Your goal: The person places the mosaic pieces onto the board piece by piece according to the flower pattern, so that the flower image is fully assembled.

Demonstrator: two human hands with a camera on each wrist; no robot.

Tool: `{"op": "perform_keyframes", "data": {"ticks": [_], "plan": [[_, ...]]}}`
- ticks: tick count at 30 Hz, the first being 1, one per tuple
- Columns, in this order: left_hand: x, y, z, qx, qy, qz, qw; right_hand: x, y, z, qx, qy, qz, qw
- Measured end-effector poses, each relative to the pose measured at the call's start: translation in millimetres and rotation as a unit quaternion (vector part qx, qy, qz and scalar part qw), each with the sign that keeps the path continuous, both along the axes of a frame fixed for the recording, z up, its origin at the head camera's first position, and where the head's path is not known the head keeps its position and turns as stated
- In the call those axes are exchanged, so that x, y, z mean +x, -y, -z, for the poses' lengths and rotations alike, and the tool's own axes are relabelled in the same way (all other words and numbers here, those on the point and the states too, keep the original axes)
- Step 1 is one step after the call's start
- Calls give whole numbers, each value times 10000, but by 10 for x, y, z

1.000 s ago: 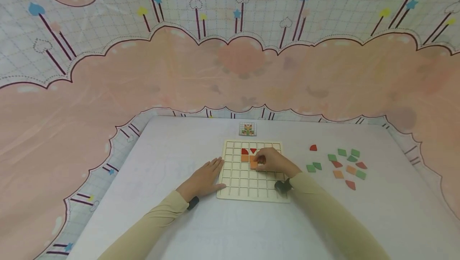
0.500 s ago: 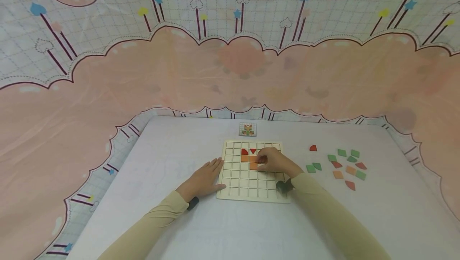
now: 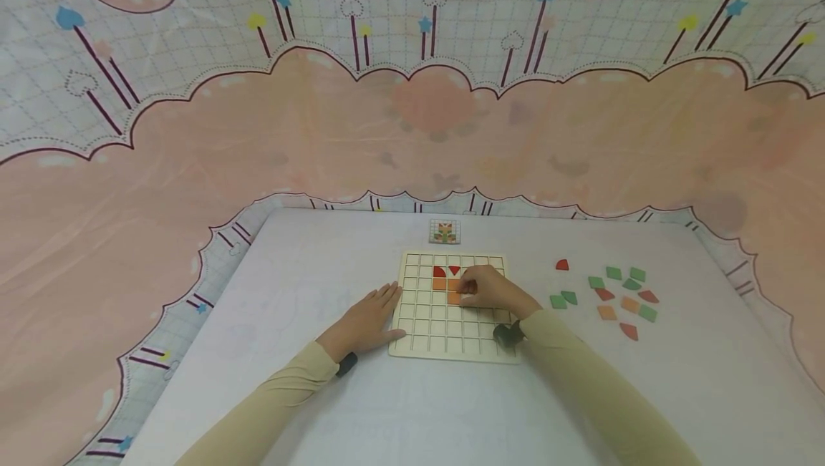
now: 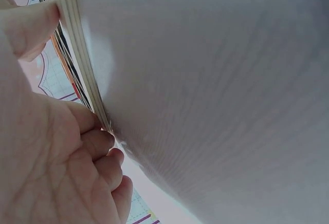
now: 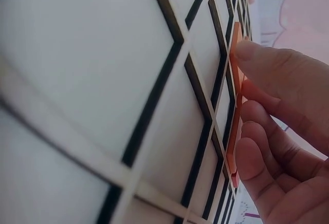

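Observation:
A pale square grid board [image 3: 428, 325] lies on the table. My left hand [image 3: 369, 321] rests at its left edge with fairly straight fingers; the left wrist view shows thumb and fingertips against the rim. Over the board's upper middle, my right hand [image 3: 491, 287] has curled fingers and thumb at an orange square tile [image 3: 454, 298] lying in a cell. In the right wrist view the thumb touches an orange tile [image 5: 238, 62]. Another orange tile [image 3: 439, 284], a red quarter-round tile [image 3: 440, 272] and a red triangle [image 3: 454, 270] sit nearby. My fingers partly hide a further orange tile.
Behind the board lies a small patterned card [image 3: 445, 231] with a coloured design on a grid. Loose green, red and orange tiles are scattered on the right, among them a red quarter-round tile [image 3: 562, 265] and a green tile [image 3: 558, 302]. A printed curtain [image 3: 258, 122] surrounds the table.
The orange square tile at my right thumb has shifted slightly and now lies straighter in its cell. My right hand moved only a little, and my left hand stayed in place.

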State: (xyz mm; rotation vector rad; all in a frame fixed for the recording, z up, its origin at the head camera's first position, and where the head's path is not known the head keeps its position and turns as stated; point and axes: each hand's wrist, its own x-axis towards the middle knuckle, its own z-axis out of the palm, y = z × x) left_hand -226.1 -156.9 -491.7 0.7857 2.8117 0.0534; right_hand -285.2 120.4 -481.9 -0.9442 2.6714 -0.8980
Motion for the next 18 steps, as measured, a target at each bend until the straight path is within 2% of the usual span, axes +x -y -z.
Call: {"op": "perform_keyframes", "data": {"ticks": [9,18], "plan": [[7,-1,-9,85,-13,-17,10000,8,-58,-53,22,124,122,9998],[-7,-11,3,-17,17,-42,10000,-6,-381,-203,-469,41,317,9984]]}}
